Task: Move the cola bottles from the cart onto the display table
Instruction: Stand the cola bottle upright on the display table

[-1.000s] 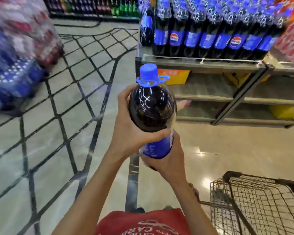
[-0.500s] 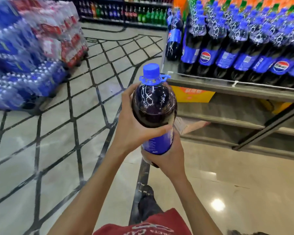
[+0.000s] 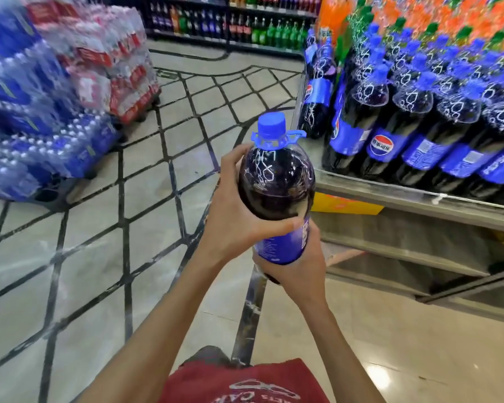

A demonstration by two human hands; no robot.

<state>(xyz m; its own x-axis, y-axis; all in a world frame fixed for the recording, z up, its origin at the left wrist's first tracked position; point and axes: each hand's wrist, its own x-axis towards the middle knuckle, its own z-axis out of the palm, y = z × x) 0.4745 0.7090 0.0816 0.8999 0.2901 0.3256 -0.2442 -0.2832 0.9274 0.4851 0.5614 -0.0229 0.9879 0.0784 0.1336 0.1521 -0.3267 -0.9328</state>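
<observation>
I hold one large cola bottle upright in front of me, dark with a blue cap and blue label. My left hand grips its shoulder from the left, thumb across the front. My right hand cups and grips its lower part from below. The display table stands just to the right, its metal edge close to the bottle. Several cola bottles with blue labels stand packed on it. The cart is out of view.
Wrapped packs of bottles are stacked on pallets at the left. Drink shelves line the far wall. Orange and green bottles stand behind the colas. Lower table shelves sit at the right. Tiled floor lies between.
The view has swung left and closer to the display table; the cart has dropped out of sight. Both hands keep the same hold on the bottle, now nearer the table's left end.
</observation>
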